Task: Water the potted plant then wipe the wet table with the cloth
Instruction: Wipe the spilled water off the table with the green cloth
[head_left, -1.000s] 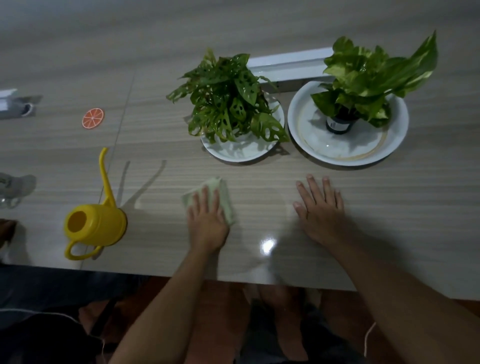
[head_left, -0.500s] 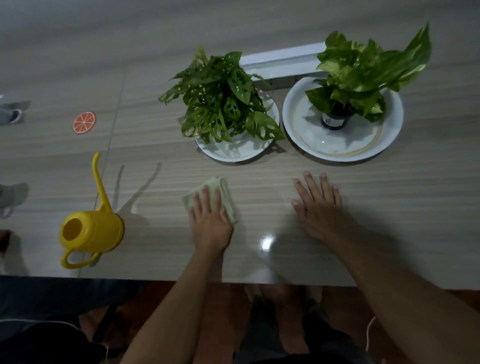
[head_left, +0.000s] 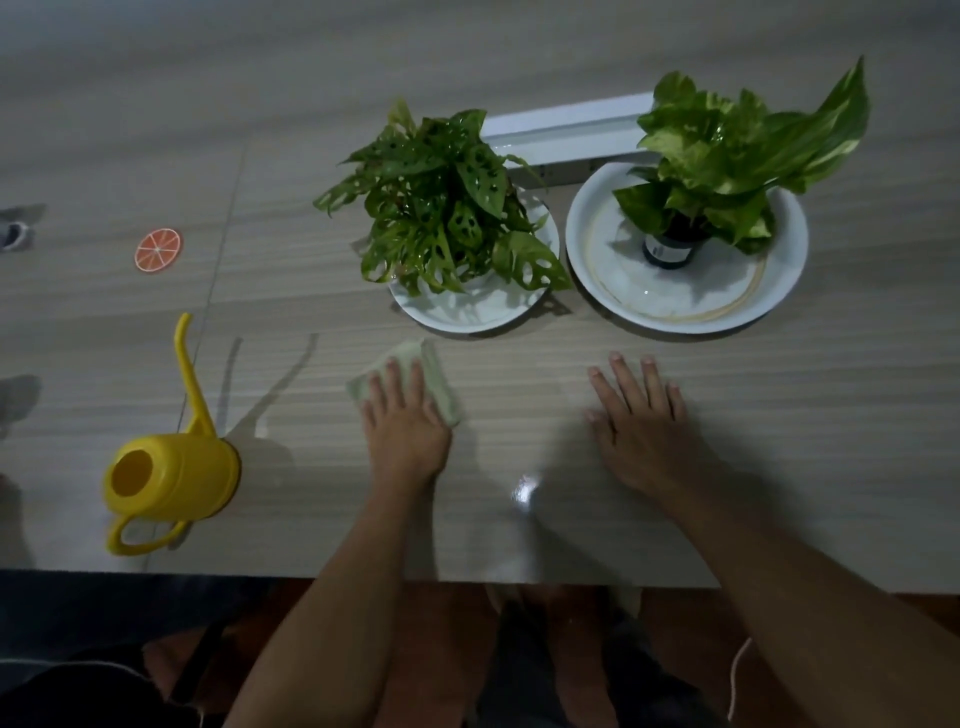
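My left hand (head_left: 405, 421) lies flat on a pale green folded cloth (head_left: 441, 387), pressing it onto the wooden table (head_left: 831, 415) just in front of the left plant's plate. My right hand (head_left: 641, 423) rests flat on the bare table, fingers spread, holding nothing. A holey-leaved potted plant (head_left: 441, 208) stands on a white plate (head_left: 467, 312). To its right a broad-leaved plant (head_left: 727, 156) in a dark pot sits on a bigger white plate (head_left: 623, 270). A yellow watering can (head_left: 171, 478) stands near the front left, spout pointing away.
An orange-slice coaster (head_left: 158, 251) lies at the left. A white rectangular bar (head_left: 561, 130) lies behind the two plants. The table's front edge runs just below my wrists, with my legs under it. Dim objects sit at the far left edge.
Both hands stay almost where they were; the left hand with the cloth edged slightly forward toward the plate. The view shifted a little as my head moved.
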